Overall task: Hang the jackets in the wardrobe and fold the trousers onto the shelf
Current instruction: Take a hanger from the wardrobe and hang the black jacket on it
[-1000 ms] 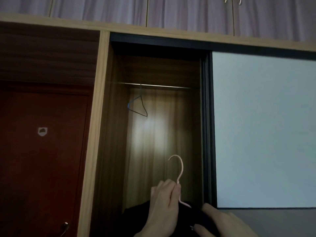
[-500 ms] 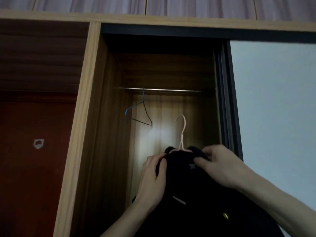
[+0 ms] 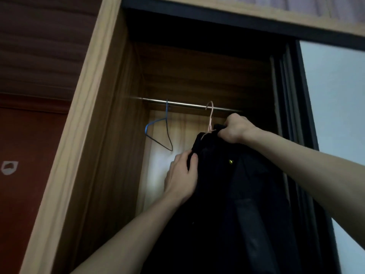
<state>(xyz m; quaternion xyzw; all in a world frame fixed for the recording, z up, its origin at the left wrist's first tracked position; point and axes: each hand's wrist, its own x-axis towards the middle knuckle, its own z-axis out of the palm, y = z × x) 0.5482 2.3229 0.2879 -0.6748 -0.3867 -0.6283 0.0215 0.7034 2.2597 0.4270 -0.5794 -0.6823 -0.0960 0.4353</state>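
Left hand: the left hand (image 3: 182,175) grips the shoulder edge of the dark jacket (image 3: 237,194), thumb on the near face and fingers curled round behind the fabric.
Right hand: the right hand (image 3: 236,128) is clenched on the jacket's collar, just right of the neck of the pink hanger (image 3: 210,123).
Jacket position: it hangs on the pink hanger inside the wardrobe opening, below and between the two grips, its lower part running out of view at the bottom.
Hook and rail: the hook rises above the right grip to the metal rail (image 3: 187,104); it overlaps the rail here, but I cannot tell whether it is seated over it or only lies in front.
Risk, false seat: if both hands let go with the hook merely beside the rail, hanger and jacket would likely drop.
Risk, shoulder slip: the left grip is on cloth, not on the hanger; a downward tug there could pull that shoulder off the hanger arm.
Risk, collar drag: withdrawing the right hand sideways while it pinches the collar could twist the hook off the rail.
Risk, neighbour: the empty blue hanger (image 3: 159,133) hangs on the rail, left of both grips and apart from the jacket; a swing leftward could knock or tangle it.
Risk, door edge: the sliding door frame (image 3: 290,107) lies close right of the right grip, and the sleeve could catch there.
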